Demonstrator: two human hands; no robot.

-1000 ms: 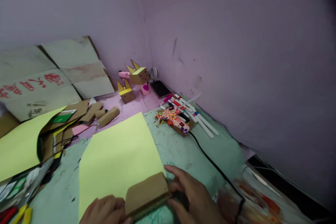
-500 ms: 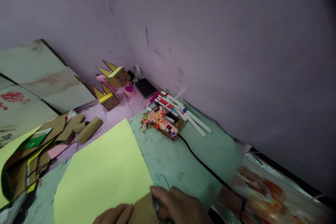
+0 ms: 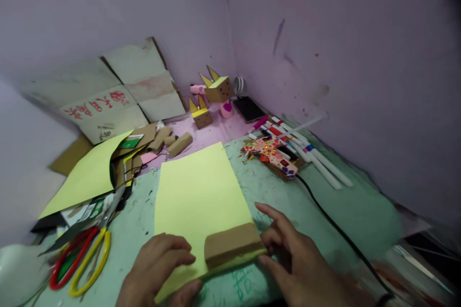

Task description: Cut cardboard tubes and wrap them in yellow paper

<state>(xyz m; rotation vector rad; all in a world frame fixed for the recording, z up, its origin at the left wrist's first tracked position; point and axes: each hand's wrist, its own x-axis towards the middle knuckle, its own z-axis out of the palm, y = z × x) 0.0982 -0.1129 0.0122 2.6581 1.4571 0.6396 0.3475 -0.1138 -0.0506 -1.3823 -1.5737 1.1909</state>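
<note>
A small brown cardboard box (image 3: 232,245) lies on the lower right part of a yellow-green paper sheet (image 3: 198,192). My left hand (image 3: 163,266) rests over the sheet's lower left, left of the box, with its fingers apart and nothing held. At the box's right end is my right hand (image 3: 291,254), fingers spread, its thumb and fingertips close to the box and the paper's edge. Whether those fingertips touch the box cannot be made out. The paper's near edge lifts a little beneath the box.
Red and yellow scissors (image 3: 84,259) lie at the left beside cardboard scraps (image 3: 180,144). A floral glue gun (image 3: 273,156) with a black cable and several markers (image 3: 324,168) lie at the right. Behind stand small eared boxes (image 3: 219,90) and a phone (image 3: 248,108).
The view has swung left, bringing the scissors into sight. My hands have moved apart from their close hold at the box, and their fingers have opened. The box now lies flat on the sheet.
</note>
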